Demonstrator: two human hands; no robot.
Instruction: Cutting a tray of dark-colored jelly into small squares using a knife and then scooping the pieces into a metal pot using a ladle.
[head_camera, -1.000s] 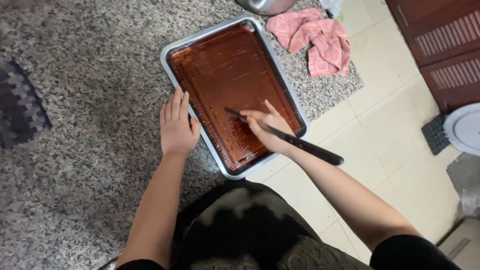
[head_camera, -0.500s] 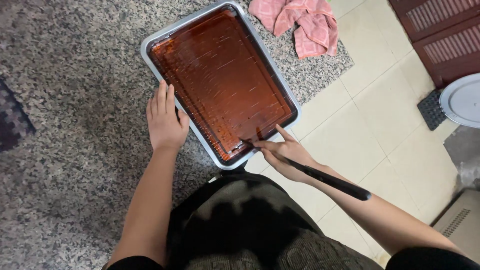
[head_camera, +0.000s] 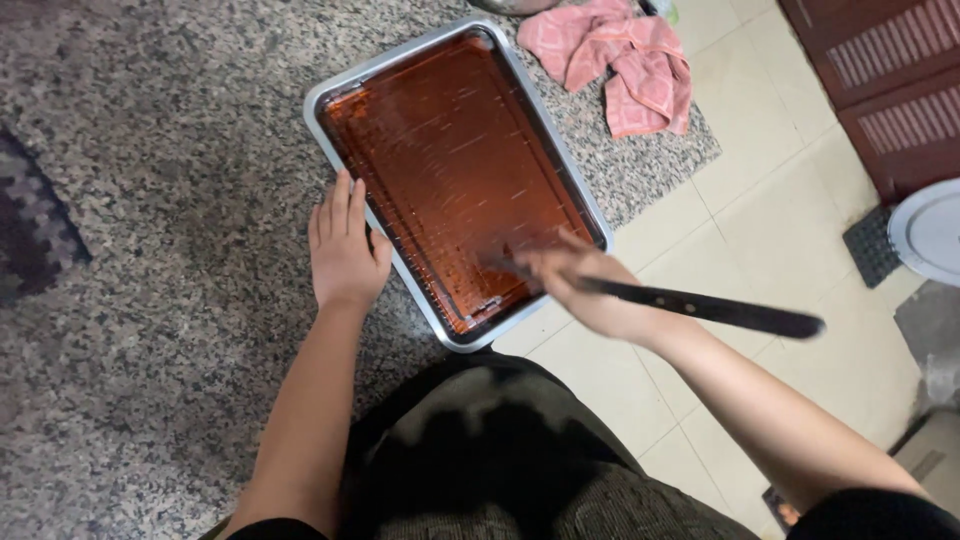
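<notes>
Head view: right hand (head_camera: 585, 285) grips a long dark knife (head_camera: 700, 305), tip in the glossy red-brown slab (head_camera: 455, 165) filling the rectangular metal tray (head_camera: 330, 95) on the speckled granite counter (head_camera: 150, 200). Left hand (head_camera: 345, 250), flat and spread, touches the tray's edge. Risk: tray overhangs (may tip); blade blurred, probably could wander. Crumpled pink cloth (head_camera: 620, 60) nearby.

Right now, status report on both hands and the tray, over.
Left hand flat on the counter, against the tray rim. Right hand holds a dark knife over the near end of the red-brown slab. Nothing blocking.
</notes>
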